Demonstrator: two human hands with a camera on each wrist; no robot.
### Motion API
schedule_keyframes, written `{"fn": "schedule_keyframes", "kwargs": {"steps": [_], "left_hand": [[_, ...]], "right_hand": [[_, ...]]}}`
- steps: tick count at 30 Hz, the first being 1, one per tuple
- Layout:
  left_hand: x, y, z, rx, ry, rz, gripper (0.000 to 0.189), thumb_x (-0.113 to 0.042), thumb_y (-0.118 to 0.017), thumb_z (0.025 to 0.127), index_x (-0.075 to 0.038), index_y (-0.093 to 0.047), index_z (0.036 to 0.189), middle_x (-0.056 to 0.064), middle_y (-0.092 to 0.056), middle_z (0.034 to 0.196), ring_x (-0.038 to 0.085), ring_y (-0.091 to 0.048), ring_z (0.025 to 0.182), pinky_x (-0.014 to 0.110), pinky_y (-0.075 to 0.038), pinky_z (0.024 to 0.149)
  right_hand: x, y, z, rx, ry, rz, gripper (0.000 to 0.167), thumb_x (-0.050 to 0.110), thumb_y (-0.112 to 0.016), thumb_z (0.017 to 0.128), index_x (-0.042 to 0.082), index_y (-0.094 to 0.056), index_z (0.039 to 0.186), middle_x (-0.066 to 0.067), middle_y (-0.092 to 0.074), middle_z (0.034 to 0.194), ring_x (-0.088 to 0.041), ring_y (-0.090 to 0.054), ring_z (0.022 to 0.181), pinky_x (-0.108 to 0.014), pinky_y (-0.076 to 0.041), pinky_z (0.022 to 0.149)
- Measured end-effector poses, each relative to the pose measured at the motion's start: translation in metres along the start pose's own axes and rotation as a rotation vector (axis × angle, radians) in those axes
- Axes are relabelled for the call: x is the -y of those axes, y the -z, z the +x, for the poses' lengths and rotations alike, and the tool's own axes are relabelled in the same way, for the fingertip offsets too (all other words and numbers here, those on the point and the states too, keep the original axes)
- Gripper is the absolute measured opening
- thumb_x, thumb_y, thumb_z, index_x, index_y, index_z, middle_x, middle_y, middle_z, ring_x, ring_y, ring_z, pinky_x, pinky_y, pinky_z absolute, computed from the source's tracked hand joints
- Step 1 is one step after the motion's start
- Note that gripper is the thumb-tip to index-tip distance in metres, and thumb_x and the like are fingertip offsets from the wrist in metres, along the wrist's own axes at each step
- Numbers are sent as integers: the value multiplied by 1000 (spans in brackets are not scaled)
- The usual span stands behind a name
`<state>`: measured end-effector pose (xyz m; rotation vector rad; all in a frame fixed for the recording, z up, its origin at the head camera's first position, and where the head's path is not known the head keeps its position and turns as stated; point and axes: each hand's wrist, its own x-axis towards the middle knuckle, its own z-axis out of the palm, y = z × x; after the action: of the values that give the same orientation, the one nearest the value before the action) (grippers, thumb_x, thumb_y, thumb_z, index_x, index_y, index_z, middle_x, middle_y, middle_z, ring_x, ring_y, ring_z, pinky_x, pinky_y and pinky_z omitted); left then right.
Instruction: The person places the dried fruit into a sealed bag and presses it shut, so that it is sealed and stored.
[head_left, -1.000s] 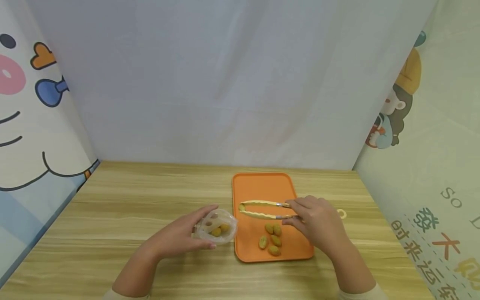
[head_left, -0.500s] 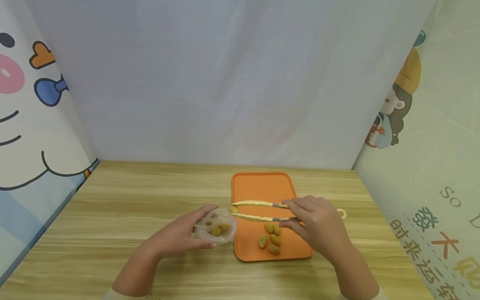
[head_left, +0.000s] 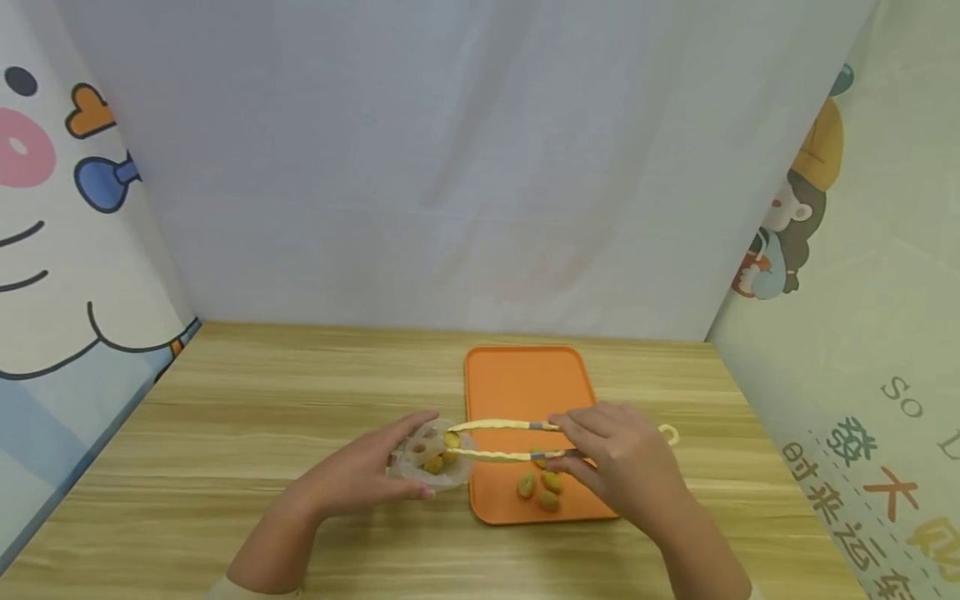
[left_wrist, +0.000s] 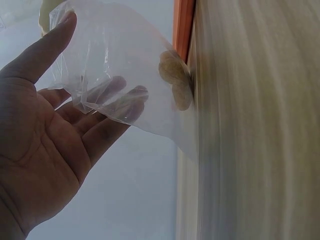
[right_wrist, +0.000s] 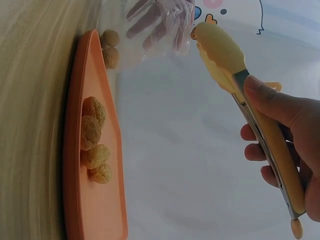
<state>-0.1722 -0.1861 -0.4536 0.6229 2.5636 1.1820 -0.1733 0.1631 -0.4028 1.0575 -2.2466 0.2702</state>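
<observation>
My left hand point(head_left: 360, 471) holds a clear plastic bag point(head_left: 459, 477) with its mouth spread upward, thumb and fingers around the rim. Golden-brown oval puffs point(head_left: 433, 464) lie at the bottom of the bag; in the left wrist view they show through the plastic point(left_wrist: 115, 45). My right hand point(head_left: 630, 458) grips cream-tipped tongs point(head_left: 491, 456) by the handles. Between the tong tips a single puff point(head_left: 452, 440) is pinched, over the bag's opening. In the right wrist view, the tongs point(right_wrist: 220, 47) largely hide that puff. Several more puffs point(head_left: 527, 485) lie on an orange tray point(head_left: 525, 379).
The tray lies flat on a wood-grain table point(head_left: 315, 375), right of the bag and partly under the tongs and right hand. A pale curtain point(head_left: 450, 167) hangs behind the table. Printed cloths point(head_left: 45, 250) stand at both sides.
My right hand has moved left and slightly nearer, carrying the pinched puff in the tongs from above the tray to over the bag's mouth. The left hand and bag have stayed nearly still.
</observation>
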Motion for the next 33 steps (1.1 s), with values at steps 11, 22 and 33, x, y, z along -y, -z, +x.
{"fn": "schedule_keyframes", "kwargs": {"steps": [11,22,33], "left_hand": [[-2,-1,0,-11,1,27,89,-54,-78,77,-52,-25,148,-5,-40,152,22,-44,135,54,-38,109],[-3,-2,-1,-20,-14,52,89,-59,-76,76,-51,-25,148,-6,-44,149,20,-46,133,52,-40,108],[-5,-3,-1,-21,-18,47,90,-54,-78,77,-47,-26,150,-3,-43,151,21,-46,133,53,-39,109]], "right_hand": [[4,-1,2,17,14,-12,50,49,-78,74,13,-76,109,4,-75,101,-13,-68,88,-34,-54,72],[4,-1,2,36,26,-11,52,51,-77,75,13,-74,111,5,-74,102,-13,-67,88,-35,-55,74],[-2,8,2,25,8,16,54,47,-81,71,10,-75,110,1,-74,100,-15,-69,84,-33,-57,73]]}}
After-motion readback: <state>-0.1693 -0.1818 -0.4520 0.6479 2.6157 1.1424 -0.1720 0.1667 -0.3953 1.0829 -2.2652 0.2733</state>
